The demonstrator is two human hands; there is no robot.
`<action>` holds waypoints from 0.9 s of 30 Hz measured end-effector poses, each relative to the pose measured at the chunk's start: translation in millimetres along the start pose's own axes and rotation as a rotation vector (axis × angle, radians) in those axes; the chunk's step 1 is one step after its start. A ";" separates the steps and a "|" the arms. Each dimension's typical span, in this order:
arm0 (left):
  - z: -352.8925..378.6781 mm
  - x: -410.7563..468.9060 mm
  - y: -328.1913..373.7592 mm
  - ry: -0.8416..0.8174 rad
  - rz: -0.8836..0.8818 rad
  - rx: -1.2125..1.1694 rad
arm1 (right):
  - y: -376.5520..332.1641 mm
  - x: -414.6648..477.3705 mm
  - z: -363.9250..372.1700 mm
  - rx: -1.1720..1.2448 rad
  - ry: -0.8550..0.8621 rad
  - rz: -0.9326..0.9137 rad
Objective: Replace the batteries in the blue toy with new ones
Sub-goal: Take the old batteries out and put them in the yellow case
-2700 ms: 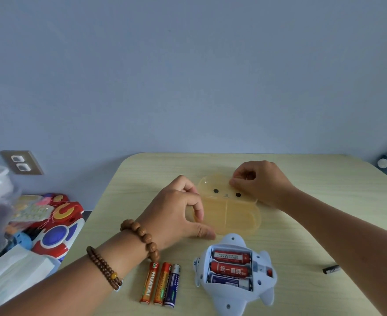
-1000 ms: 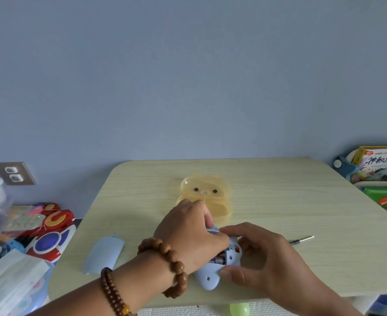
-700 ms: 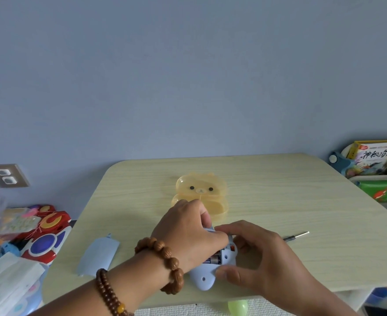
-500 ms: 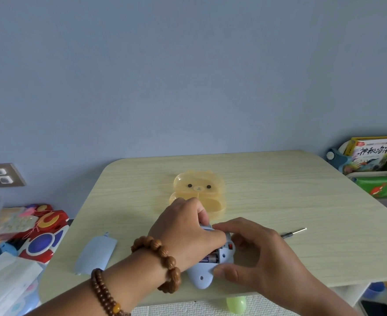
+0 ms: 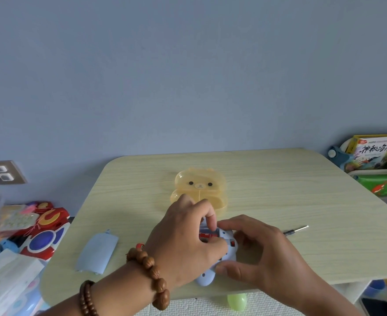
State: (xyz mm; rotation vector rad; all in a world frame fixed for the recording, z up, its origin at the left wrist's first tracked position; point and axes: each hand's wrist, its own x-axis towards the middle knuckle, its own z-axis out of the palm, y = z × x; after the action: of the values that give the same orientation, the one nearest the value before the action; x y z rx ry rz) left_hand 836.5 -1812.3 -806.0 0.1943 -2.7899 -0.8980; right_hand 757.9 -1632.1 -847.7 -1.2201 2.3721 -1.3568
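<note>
Your right hand (image 5: 263,254) grips the blue toy (image 5: 205,278), lower centre. Your left hand (image 5: 183,242) pinches its red battery (image 5: 207,235).

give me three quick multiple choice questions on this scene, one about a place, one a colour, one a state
1. Where does the cover lie?
A) on the floor
B) on the table, left of the toy
C) on a chair

2. What colour is the bear box?
A) green
B) red
C) yellow

3. The toy's battery bay is:
A) open
B) covered
C) taped shut

Answers:
1. B: it lies flat on the table beside the left wrist.
2. C: its translucent shell is yellow.
3. A: the cover is off and a red battery shows under the left hand's fingers.
</note>
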 end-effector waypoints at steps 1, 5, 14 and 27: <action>0.0 -1.5 -1.3 0.005 0.027 0.013 | -0.4 0.0 -0.3 0.001 0.000 -0.002; -3.9 -2.4 -9.5 -0.031 0.122 0.029 | -0.5 -0.9 -0.9 0.008 0.005 0.010; -15.0 5.5 -20.5 0.149 0.187 -0.113 | -2.3 -0.4 -0.7 -0.012 0.018 0.035; -43.5 43.0 -59.0 -0.021 -0.071 -0.626 | -5.9 3.4 -1.9 -0.064 0.012 0.066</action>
State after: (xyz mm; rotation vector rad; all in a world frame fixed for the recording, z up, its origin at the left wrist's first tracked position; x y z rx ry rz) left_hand 808.5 -1892.3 -799.6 0.1809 -2.3800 -1.7304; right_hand 758.1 -1634.8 -841.2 -1.1419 2.4584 -1.2821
